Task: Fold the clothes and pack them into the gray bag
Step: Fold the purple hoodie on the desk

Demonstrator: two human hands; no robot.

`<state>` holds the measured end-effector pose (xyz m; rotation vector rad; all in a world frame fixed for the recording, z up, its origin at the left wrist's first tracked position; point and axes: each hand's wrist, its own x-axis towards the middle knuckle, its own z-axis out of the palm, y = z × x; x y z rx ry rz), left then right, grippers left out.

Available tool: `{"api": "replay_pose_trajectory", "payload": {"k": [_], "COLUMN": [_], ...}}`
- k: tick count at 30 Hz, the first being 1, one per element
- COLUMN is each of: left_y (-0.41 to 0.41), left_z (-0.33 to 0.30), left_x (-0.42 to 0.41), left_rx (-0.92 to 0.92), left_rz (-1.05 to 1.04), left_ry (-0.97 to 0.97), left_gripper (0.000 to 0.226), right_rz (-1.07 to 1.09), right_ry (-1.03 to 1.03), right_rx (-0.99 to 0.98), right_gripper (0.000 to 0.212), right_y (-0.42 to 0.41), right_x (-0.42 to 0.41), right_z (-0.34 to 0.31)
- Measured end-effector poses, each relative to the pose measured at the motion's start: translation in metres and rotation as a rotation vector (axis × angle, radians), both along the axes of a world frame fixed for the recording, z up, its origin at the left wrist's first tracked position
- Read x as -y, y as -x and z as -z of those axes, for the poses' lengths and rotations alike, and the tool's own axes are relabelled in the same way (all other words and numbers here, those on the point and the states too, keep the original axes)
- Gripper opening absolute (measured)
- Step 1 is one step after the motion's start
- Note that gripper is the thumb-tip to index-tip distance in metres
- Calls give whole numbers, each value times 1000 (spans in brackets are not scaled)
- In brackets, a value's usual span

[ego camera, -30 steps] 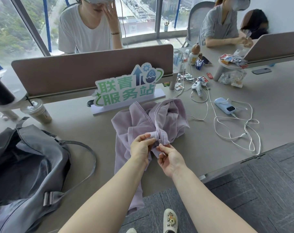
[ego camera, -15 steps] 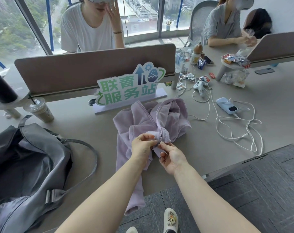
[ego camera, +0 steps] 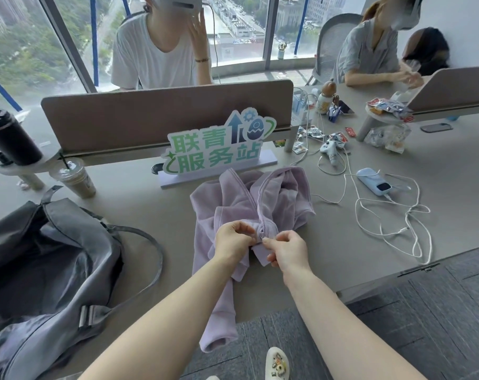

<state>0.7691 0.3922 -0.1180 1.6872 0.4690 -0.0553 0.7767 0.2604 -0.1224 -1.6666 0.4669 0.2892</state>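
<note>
A lilac zip-up jacket (ego camera: pixel 276 198) lies crumpled on the grey table (ego camera: pixel 156 204), one sleeve hanging over the front edge. My left hand (ego camera: pixel 233 241) pinches the hem fabric just left of the zipper's bottom end. My right hand (ego camera: pixel 287 250) pinches the hem on the zipper's right side, thumb and forefinger at the zipper base. The two hands almost touch. The gray bag (ego camera: pixel 49 270) lies open on the table at the left, its strap looping toward the jacket.
A green-lettered sign (ego camera: pixel 219 149) stands behind the jacket, before a desk divider (ego camera: pixel 164 113). An iced drink cup (ego camera: pixel 74 176) and black tumbler (ego camera: pixel 11 138) sit at left. White cables (ego camera: pixel 392 223), a blue power bank (ego camera: pixel 374 182) and snacks lie right. People sit opposite.
My right hand has turned over, from palm-up below the hem to gripping the zipper base from the right. My left hand keeps its pinch. The jacket has barely moved.
</note>
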Motion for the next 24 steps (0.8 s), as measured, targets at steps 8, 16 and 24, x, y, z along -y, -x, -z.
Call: {"api": "replay_pose_trajectory", "payload": {"k": [8,16,24], "left_y": [7,10,20], "left_z": [4,-2,-8], "left_x": [-6,-19,-47], "left_rx": [-94,-171,-214], "left_rz": [-32,-62,-37], "left_ry": [96,43,-34], "left_gripper": [32,36,33], "right_rz": [-404,-357,-115], "right_ry": [527,592,584], "right_rx": [364,391,450], "right_gripper": [8,14,9], "right_y": [-3,-16,-56], "right_x": [7,-8,-7], "right_z": [-7,-4,-22]}}
